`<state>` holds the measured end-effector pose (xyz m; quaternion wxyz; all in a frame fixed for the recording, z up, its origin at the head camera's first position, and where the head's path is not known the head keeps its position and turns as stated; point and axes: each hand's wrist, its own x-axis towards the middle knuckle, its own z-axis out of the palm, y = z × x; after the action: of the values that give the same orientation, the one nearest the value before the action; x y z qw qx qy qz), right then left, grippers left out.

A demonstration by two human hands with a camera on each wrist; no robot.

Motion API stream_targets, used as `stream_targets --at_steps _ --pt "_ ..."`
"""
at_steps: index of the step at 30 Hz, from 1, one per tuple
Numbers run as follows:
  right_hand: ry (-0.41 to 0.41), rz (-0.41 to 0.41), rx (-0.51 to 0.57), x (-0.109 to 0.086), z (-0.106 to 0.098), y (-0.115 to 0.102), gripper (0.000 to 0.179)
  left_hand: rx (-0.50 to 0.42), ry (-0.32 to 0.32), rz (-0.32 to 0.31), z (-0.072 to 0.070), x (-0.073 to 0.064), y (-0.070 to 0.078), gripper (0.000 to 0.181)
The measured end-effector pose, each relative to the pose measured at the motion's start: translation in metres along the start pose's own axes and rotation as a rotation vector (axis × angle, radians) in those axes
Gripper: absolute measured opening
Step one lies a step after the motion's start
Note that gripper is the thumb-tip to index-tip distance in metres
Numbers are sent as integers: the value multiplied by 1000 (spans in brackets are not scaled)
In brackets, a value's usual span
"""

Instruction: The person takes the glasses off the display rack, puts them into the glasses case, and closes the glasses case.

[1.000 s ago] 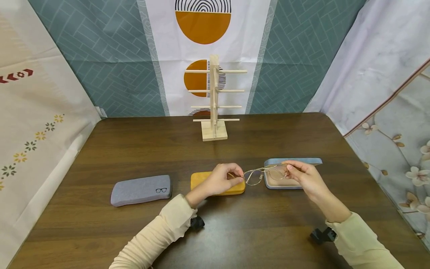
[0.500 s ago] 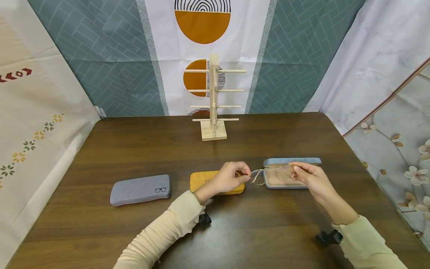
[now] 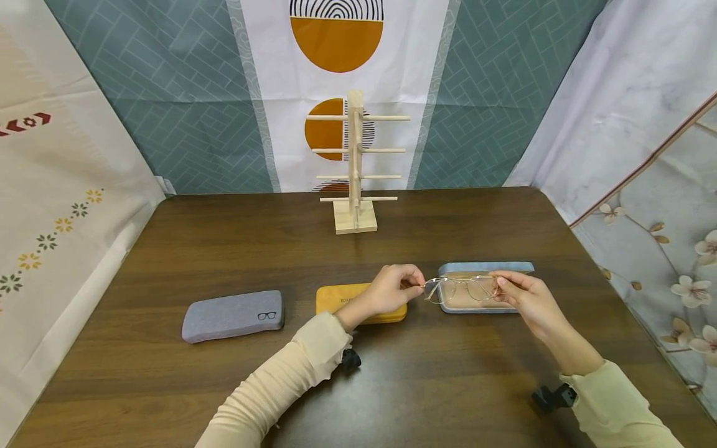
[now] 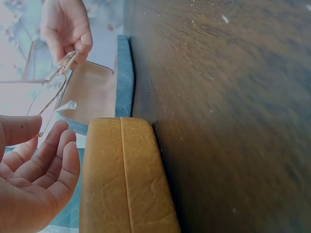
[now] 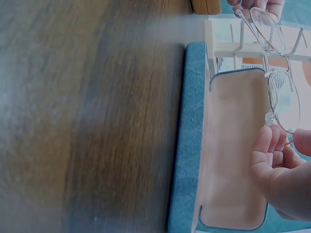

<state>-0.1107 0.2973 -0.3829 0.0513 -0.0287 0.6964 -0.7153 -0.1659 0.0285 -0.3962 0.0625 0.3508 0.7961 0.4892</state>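
A pair of eyeglasses [image 3: 455, 289] with a thin gold-coloured frame is held up between both hands. My left hand [image 3: 390, 290] pinches one end of the frame with thumb and fingers. At the other end, the thumb and fingers of my right hand [image 3: 525, 300] grip it. In the right wrist view the temples look folded back behind the clear lenses [image 5: 285, 92]. Below and behind the glasses lies an open blue glasses case [image 3: 486, 267] with a beige lining [image 5: 238, 150]. Under my left hand sits a closed yellow glasses case [image 4: 127, 170], partly covered by that hand in the head view.
A closed grey glasses case [image 3: 234, 316] with a small glasses print lies on the left of the brown wooden table [image 3: 252, 249]. At the back stands a wooden rack [image 3: 355, 162] with several pegs. Patterned cloths [image 3: 190, 93] hang behind and beside the table.
Both hands have shifted to the right with the eyeglasses, which now overlap the open blue case more fully. More of the yellow case shows on its left side.
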Motion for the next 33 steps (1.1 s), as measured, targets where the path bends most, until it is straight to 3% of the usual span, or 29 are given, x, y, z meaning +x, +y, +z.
stream_targets --at_steps 33 --pt "-14 62 13 0 -37 -1 22 45 10 -16 27 24 11 4"
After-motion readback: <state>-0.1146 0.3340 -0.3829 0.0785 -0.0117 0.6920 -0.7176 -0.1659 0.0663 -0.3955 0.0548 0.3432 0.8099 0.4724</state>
